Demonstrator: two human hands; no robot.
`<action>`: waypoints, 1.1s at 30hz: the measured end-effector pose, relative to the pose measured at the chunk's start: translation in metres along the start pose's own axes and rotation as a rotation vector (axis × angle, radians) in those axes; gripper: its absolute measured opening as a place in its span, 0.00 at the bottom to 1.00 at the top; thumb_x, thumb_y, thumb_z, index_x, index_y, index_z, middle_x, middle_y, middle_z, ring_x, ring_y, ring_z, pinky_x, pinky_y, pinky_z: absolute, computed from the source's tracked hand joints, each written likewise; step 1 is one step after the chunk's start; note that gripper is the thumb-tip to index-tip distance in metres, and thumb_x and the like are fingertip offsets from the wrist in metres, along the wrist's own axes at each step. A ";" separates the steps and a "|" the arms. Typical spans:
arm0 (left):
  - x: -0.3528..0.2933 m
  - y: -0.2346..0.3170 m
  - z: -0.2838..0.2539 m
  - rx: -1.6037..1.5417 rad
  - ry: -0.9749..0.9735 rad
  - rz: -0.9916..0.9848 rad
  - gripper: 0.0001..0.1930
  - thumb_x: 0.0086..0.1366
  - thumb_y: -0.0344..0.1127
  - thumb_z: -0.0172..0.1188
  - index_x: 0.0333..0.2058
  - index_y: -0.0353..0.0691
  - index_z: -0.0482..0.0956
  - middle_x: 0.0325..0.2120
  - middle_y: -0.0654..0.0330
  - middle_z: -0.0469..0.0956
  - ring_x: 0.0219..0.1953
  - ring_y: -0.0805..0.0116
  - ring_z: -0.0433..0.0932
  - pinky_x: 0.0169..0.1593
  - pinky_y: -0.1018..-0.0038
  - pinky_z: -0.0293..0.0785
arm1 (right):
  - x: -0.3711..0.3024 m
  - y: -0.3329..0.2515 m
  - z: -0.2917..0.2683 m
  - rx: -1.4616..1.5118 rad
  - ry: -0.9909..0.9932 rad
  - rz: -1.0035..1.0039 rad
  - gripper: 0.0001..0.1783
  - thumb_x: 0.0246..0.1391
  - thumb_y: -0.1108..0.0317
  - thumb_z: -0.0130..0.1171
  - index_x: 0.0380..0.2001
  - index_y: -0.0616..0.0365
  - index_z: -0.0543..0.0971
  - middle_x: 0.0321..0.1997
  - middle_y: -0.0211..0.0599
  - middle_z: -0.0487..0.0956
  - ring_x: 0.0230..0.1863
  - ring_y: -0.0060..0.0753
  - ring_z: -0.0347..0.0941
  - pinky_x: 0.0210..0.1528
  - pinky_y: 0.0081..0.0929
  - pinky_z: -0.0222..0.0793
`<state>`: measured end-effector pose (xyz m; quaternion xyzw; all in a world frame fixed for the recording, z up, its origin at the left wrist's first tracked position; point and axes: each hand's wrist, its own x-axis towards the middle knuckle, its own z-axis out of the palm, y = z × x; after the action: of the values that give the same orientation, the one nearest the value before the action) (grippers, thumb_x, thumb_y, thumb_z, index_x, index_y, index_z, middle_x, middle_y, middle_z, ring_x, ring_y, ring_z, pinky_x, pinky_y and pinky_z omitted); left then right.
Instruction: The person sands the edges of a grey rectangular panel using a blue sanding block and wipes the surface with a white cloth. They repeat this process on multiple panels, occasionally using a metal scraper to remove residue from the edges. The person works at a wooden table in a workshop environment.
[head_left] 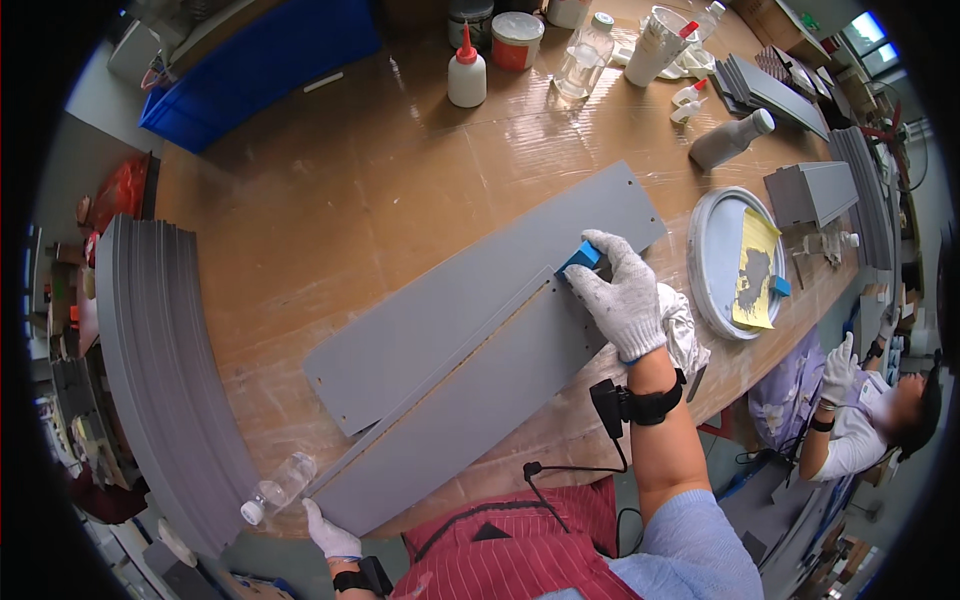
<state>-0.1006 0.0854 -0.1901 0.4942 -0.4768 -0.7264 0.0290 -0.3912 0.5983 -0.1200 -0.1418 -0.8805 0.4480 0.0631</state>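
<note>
My right hand (622, 300), in a white knit glove, pinches a small blue block (580, 258) at the right end of a long grey panel (450, 405). A narrow brownish strip runs along this panel's upper long edge. At its lower left end, my gloved left hand (332, 532) grips the corner; the fingers beneath are hidden. Just beyond lies a second grey panel (460, 270) with small holes near its ends, partly covered by the first. A clear plastic bottle (280, 487) lies beside my left hand. White cloth (680, 328) is bunched near my right wrist.
Stacked grey panels (165, 370) line the left. To the right, a round lid (704, 275) carries a grey-smeared yellow sheet (757, 270) and another blue block (780, 286). Bottles, including a red-tipped one (467, 80), and a blue bin (260, 75) stand behind. A co-worker (850, 420) is at right.
</note>
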 end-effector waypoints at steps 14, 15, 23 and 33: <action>-0.006 0.003 0.005 0.078 0.010 -0.054 0.37 0.75 0.63 0.53 0.69 0.38 0.66 0.66 0.53 0.70 0.65 0.53 0.71 0.68 0.58 0.68 | -0.103 0.068 -0.066 0.042 0.168 0.134 0.25 0.50 0.68 0.76 0.52 0.62 0.84 0.51 0.43 0.82 0.53 0.36 0.78 0.58 0.34 0.74; -0.001 0.001 0.000 0.080 0.001 -0.043 0.38 0.75 0.63 0.54 0.69 0.38 0.67 0.66 0.53 0.70 0.64 0.53 0.71 0.68 0.58 0.68 | -0.105 0.073 -0.062 0.133 0.200 0.141 0.25 0.51 0.69 0.75 0.53 0.62 0.82 0.53 0.42 0.82 0.53 0.35 0.78 0.57 0.33 0.75; -0.006 -0.005 -0.010 0.066 -0.085 -0.099 0.37 0.74 0.63 0.55 0.66 0.36 0.69 0.62 0.52 0.74 0.62 0.52 0.74 0.66 0.56 0.71 | -0.106 0.052 -0.033 0.470 0.356 0.239 0.27 0.61 0.75 0.66 0.63 0.62 0.75 0.50 0.33 0.80 0.44 0.23 0.78 0.43 0.21 0.80; -0.028 0.003 -0.003 0.097 -0.055 -0.051 0.35 0.75 0.63 0.54 0.66 0.38 0.71 0.61 0.53 0.76 0.60 0.51 0.76 0.64 0.55 0.73 | -0.088 0.082 0.003 0.406 0.450 0.256 0.27 0.60 0.69 0.71 0.59 0.66 0.76 0.44 0.38 0.81 0.43 0.28 0.79 0.47 0.27 0.77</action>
<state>-0.0852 0.0966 -0.1688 0.4870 -0.4992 -0.7162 -0.0268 -0.2926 0.6149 -0.1867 -0.3312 -0.7120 0.5764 0.2261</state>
